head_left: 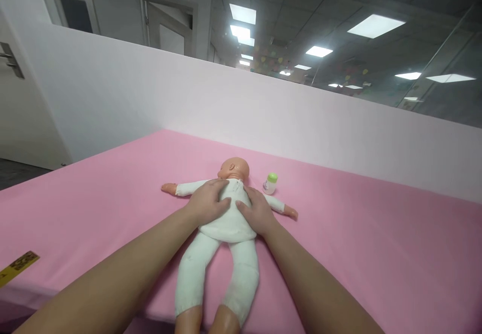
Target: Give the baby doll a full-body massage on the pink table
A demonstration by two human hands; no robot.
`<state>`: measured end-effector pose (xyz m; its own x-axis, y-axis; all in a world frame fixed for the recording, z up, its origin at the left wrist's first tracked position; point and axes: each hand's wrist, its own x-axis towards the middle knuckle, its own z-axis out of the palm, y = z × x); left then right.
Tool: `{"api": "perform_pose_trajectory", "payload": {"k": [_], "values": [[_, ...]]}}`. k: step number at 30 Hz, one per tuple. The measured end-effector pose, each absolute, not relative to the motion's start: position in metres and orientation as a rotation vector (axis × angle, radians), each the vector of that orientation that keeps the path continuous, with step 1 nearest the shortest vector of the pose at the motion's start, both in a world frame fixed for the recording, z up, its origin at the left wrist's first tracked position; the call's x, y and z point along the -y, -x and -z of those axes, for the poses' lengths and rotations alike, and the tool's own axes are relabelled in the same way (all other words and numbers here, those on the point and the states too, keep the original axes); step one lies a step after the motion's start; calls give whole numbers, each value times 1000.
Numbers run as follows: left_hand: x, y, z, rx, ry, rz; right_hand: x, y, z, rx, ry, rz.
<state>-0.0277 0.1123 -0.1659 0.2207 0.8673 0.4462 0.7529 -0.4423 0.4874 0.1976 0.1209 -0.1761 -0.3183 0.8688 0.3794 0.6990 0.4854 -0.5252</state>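
Note:
A baby doll (231, 223) with a white cloth body lies face down on the pink sheet, its head turned to the left and its arms stretched out sideways. My left hand (208, 202) rests flat on the left side of the doll's back, thumb pointing inward. On the right side of the back lies my right hand (259, 211), its thumb also toward the middle. Both hands have their fingers stretched out around the upper back and shoulders. Just beyond the doll's right-hand arm stands a small bottle (270, 184) with a green cap.
The pink sheet (376, 243) covers a wide table against a low white wall (263, 108). Above the wall is a glass pane (293, 32) with ceiling lights. A yellow strip with a printed code (19, 267) lies at the left edge. A door (22, 98) stands at far left.

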Motion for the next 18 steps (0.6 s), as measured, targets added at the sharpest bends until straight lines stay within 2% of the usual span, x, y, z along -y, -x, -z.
{"api": "perform_pose_trajectory", "payload": {"k": [4,11,18], "values": [[-107,41,157,-1721,-2111,-1119,-111,-202,172,1949,1443,-159],[-121,64,163,-1824,-1829,-578,-101,-208,161,1941,1540,-534],[-122,49,176,-1579,-1638,-807,-112,-201,180,1732,1293,-812]]}}
